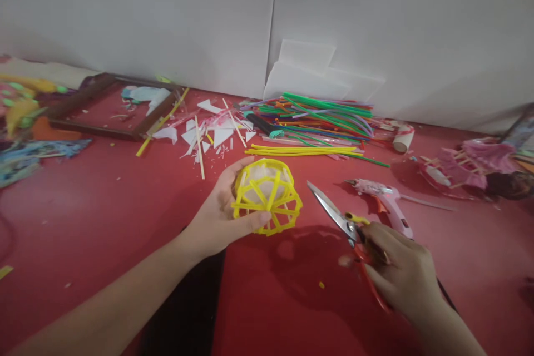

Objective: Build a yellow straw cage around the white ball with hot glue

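Note:
My left hand (219, 217) grips a small round basket-like frame (269, 206) made of yellow strips, its spoked side turned towards me and the thumb pressed on the spokes. Inside the frame something pale shows between the strips. My right hand (406, 267) is wrapped round a pair of scissors (336, 217) with red handles. Their blades look closed and point up and left towards the yellow frame, a short gap away from it. A small yellow scrap (321, 285) lies on the table below the blades.
A pink glue gun (386, 200) lies beyond my right hand. Green, orange and purple pipe cleaners (325, 114) and yellow ones (300, 150) lie at the back. White scraps (212, 133), a brown frame (95, 130) and a cardboard tube (403, 138) rest on the red table (137, 200).

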`<state>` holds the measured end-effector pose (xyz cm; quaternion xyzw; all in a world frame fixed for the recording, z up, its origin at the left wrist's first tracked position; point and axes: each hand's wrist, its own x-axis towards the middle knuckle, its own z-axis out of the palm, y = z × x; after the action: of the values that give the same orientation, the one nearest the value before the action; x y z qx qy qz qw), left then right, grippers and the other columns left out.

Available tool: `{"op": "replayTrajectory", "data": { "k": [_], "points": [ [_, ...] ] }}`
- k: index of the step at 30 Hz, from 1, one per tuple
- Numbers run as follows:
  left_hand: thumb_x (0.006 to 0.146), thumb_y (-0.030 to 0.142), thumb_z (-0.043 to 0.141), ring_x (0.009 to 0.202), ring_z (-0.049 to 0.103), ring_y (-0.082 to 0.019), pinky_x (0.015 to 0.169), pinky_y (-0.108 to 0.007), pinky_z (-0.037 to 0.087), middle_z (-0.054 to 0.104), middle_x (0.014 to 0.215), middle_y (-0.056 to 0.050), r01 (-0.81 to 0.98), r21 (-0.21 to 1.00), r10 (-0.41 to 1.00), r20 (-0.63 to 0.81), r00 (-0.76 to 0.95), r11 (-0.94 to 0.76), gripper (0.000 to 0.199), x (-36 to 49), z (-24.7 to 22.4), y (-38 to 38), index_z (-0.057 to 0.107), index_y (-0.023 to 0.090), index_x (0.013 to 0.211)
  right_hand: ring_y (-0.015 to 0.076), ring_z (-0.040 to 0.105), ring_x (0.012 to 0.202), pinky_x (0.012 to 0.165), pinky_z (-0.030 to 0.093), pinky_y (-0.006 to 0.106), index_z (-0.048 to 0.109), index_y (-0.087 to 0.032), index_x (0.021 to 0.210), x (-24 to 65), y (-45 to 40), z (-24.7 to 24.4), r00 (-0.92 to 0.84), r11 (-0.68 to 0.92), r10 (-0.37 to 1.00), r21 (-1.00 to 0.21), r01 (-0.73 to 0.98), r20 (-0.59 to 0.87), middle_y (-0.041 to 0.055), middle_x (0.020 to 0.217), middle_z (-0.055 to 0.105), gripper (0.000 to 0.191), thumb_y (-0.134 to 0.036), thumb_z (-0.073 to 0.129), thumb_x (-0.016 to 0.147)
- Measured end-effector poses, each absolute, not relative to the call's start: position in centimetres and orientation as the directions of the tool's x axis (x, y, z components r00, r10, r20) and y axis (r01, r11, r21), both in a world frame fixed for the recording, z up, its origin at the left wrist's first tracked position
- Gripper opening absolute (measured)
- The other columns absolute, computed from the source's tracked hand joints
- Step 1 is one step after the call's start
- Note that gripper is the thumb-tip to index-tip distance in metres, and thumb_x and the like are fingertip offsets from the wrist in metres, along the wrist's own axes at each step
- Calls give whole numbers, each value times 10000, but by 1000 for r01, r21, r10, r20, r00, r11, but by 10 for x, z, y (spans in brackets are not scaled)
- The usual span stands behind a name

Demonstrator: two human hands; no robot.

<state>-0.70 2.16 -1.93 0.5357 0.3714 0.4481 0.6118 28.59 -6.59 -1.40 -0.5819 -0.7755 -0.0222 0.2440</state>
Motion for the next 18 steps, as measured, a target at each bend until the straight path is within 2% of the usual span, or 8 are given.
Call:
{"op": "replayTrajectory", "data": {
  "k": [4, 9, 13, 18],
  "points": [
    [739, 292, 890, 1184, 687, -257, 894, -261, 618, 608, 1432, -73, -158, 987, 948, 55, 313, -5, 875, -6, -21, 19, 409, 327, 1469, 102, 460, 456, 462, 389, 222, 547, -232, 795, 287, -63, -10, -259, 369, 891, -262, 892, 372, -53, 582, 508, 188, -356, 575, 933],
    [752, 289, 877, 1110, 713, -227, 855, -239, 620, 665, 1326, -59, -150, 988, 940, 85, 331, -36, 736, -7, -19, 17, 475, 307, 1368, 100, 531, 458, 458, 415, 207, 562, -237, 813, 290, -60, -9, -320, 424, 884, -296, 856, 341, -51, 592, 578, 156, -343, 638, 899],
    [781, 288, 848, 1182, 696, -238, 957, -279, 603, 668, 1353, -61, -89, 996, 932, 56, 359, -25, 720, -7, -11, 17, 472, 297, 1394, 103, 494, 440, 450, 380, 223, 546, -241, 771, 286, -63, -7, -250, 354, 917, -344, 870, 310, -54, 561, 545, 207, -371, 619, 914],
    [812, 310, 822, 1199, 699, -253, 960, -312, 615, 686, 1355, -46, -90, 996, 917, 40, 397, -5, 778, -8, -9, 17, 418, 333, 1476, 130, 605, 537, 529, 438, 245, 594, -232, 811, 281, -67, -8, -171, 279, 944, -403, 872, 284, -11, 642, 654, 156, -336, 574, 926]
  ]
}}
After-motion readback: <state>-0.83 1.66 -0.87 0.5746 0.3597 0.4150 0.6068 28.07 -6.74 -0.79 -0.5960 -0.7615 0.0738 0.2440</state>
